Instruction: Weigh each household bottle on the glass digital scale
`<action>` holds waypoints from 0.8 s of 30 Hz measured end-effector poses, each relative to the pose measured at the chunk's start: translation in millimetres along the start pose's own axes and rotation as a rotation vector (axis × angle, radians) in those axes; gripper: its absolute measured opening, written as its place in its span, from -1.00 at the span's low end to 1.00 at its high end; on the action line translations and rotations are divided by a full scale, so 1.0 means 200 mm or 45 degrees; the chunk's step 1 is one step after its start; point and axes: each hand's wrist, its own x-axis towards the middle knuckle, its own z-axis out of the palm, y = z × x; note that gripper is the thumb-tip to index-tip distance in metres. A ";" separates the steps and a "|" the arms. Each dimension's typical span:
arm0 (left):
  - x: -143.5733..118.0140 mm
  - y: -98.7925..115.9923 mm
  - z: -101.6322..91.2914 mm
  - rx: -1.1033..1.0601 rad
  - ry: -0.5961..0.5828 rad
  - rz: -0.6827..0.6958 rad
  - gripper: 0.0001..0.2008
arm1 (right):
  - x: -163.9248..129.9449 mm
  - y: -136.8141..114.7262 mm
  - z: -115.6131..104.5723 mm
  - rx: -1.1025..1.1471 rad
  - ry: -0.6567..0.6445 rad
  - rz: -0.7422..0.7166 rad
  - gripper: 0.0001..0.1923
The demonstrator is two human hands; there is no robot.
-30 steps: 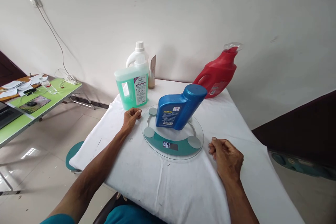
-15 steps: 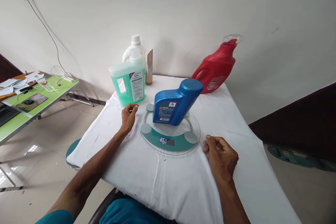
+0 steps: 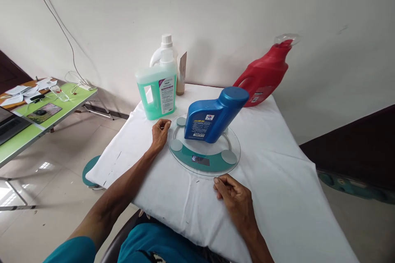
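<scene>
While both hands (image 3: 161, 132) (image 3: 233, 194) rest curled, holding nothing, the blue bottle (image 3: 212, 116) stands between them.

Scale (image 3: 185, 164): clear smooth glass. Blue bottle (image 3: 212, 117): glossy plastic. Worktop (image 3: 277, 172): matt white cloth, creased.

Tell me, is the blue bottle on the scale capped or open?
Capped. The blue bottle stands on the glass scale with its blue cap closing the neck.

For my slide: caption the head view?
Blue bottle on glass scale, loosely closed hands at its rim.
</scene>
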 end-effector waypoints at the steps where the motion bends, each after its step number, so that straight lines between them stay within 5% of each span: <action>1: 0.01 -0.01 -0.01 0.004 -0.001 -0.004 -0.74 | 0.00 0.00 0.00 0.006 -0.005 0.005 -0.52; 24: 0.02 -0.03 -0.03 0.079 0.037 -0.014 -0.68 | 0.00 0.02 -0.01 0.024 -0.021 0.055 -0.50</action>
